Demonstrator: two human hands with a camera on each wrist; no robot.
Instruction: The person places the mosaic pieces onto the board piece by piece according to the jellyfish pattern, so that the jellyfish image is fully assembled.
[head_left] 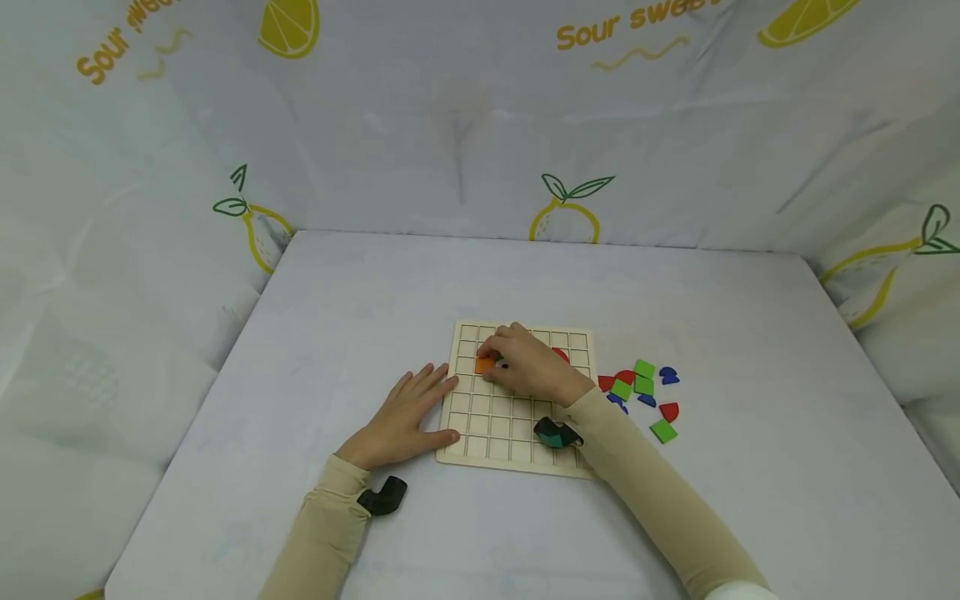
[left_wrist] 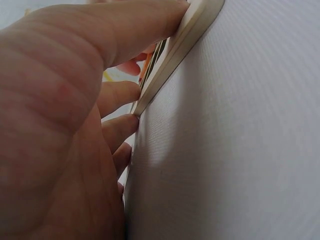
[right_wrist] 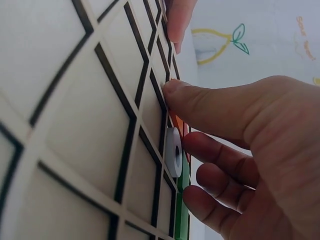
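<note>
Two hands at work in the head view. Left hand [head_left: 401, 421] lies open, fingers spread, tips against the left edge of a pale wooden gridded board [head_left: 501, 427], which lies on a white-covered desk [head_left: 360, 308]. Right hand [head_left: 528, 362] reaches over the board, thumb and finger pinching a flat orange piece [head_left: 483, 366] on the upper-left part of the grid. One flat red piece [head_left: 560, 355] shows beyond the hand. Just off the board's right side: loose green squares [head_left: 644, 386], blue half-round pieces [head_left: 668, 372], red rounded pieces [head_left: 669, 412].

Left wrist view: left thumb rests on the board's rim; judged to be steadying it.

Right wrist view: thumb tip at the orange piece, other fingers curled. Pale grey ring-like piece [right_wrist: 171, 145] and green piece [right_wrist: 182, 212] are nearby on the grid. Cannot tell whether the orange piece is fully seated.

Judgement: step in hand appears to be setting the orange piece into position. Next move likely calls for squaring it to its cell, then releasing cleanly without nudging the grey piece.
</note>
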